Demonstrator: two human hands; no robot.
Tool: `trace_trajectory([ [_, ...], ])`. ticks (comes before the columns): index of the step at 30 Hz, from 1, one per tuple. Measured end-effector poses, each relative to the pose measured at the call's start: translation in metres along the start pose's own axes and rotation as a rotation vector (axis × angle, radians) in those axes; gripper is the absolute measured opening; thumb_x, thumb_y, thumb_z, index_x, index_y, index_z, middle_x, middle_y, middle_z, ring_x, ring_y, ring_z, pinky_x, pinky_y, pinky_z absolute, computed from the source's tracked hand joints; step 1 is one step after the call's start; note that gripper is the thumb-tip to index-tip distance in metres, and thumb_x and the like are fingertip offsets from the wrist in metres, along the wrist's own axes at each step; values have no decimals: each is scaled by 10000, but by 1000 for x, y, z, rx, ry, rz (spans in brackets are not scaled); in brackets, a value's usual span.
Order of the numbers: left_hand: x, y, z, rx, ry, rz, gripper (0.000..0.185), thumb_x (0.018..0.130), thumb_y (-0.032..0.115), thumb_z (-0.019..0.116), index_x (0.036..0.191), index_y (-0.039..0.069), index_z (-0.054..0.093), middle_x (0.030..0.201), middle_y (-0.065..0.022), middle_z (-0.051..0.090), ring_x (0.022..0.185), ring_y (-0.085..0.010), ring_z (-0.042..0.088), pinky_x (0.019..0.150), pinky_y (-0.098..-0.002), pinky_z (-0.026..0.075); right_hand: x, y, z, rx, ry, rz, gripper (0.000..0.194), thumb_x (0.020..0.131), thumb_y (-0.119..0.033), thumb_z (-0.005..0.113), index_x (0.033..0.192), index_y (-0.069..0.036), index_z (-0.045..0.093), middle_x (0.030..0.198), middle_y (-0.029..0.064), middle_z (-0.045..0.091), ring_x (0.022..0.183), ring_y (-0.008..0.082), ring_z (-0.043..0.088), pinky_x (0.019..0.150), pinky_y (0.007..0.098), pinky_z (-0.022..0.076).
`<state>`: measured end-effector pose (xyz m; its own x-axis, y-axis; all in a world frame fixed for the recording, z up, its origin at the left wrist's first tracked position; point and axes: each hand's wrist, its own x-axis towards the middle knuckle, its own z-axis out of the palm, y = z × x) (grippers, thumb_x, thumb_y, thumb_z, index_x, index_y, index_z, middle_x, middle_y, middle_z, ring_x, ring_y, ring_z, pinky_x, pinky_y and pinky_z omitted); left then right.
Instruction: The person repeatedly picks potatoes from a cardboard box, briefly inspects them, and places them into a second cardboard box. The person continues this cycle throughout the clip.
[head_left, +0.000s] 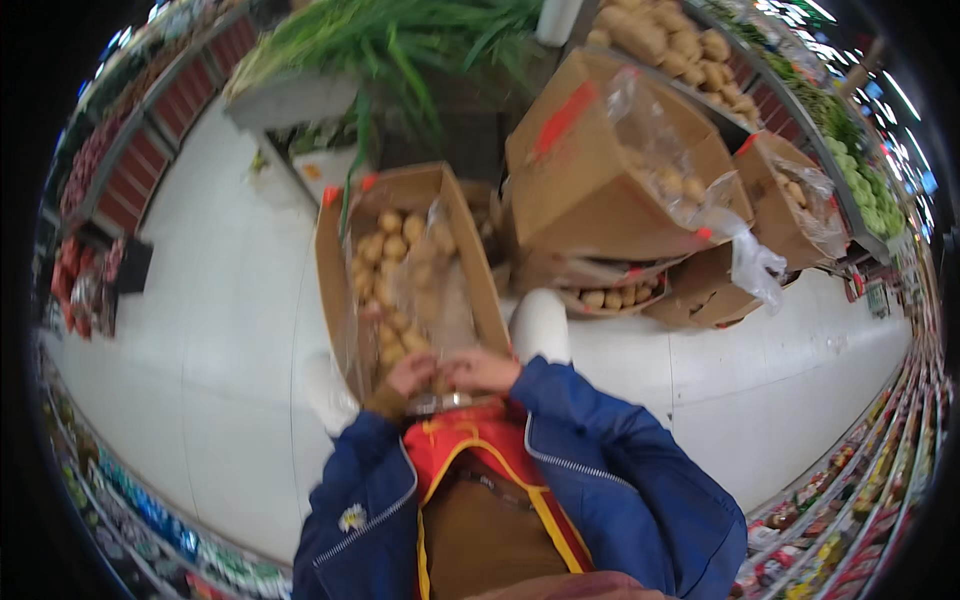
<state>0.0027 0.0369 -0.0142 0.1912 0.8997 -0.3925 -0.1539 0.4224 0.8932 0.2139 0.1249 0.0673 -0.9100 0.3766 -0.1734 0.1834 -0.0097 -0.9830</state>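
An open cardboard box (478, 274) stands right before me, lined with clear plastic film (450, 300) and holding many potatoes (394, 244). My left hand (412, 371) and my right hand (480, 369) are close together at the box's near end, over the film and potatoes. The picture is blurred there, so whether either hand grips a potato or the film does not show. A long green leaf (346, 202) hangs over the box's far left corner.
Leafy green stalks (390, 37) lie on a grey stand (292, 101) ahead. At right are a large tilted carton (562, 187), more potato boxes (697, 289) and a potato heap (682, 45). Red net bags (71, 289) stand far left. Stocked shelves (840, 510) line the rear right.
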Motion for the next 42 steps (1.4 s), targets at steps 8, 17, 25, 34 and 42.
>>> trace_trajectory([
  [8,-12,35,-41,-262,450,285,194,882,109,548,1053,37,605,833,-19,599,735,-91,566,650,-215,452,-1,45,-10,-419,190,197,253,809,-219,596,953,-22,661,887,198,645,827,321,636,736,397,493],
  [17,39,34,-58,1389,242,-167,176,815,138,573,958,80,656,919,-148,675,890,-325,640,762,-400,512,3,44,6,-393,-85,125,262,882,-194,479,990,-23,646,936,200,641,905,370,594,803,416,466],
  [25,35,-15,-53,1671,-196,-513,295,829,199,568,1099,111,648,1127,-141,620,1043,-314,598,887,-431,471,-2,54,16,-420,-16,20,255,874,-202,496,918,-13,662,894,198,641,889,361,594,789,422,462],
  [34,34,-33,-67,1957,-390,-85,295,869,209,477,1062,114,679,1102,-95,655,1067,-224,596,955,-382,418,1,46,8,-439,5,86,229,844,-181,528,933,-11,654,893,199,642,867,378,595,780,422,470],
  [42,34,4,-61,1603,-160,-651,430,718,285,673,1071,41,653,1093,-176,640,1003,-292,624,850,-392,496,56,51,-14,218,134,347,268,909,-118,508,1126,19,584,962,73,640,844,129,609,738,251,482],
])
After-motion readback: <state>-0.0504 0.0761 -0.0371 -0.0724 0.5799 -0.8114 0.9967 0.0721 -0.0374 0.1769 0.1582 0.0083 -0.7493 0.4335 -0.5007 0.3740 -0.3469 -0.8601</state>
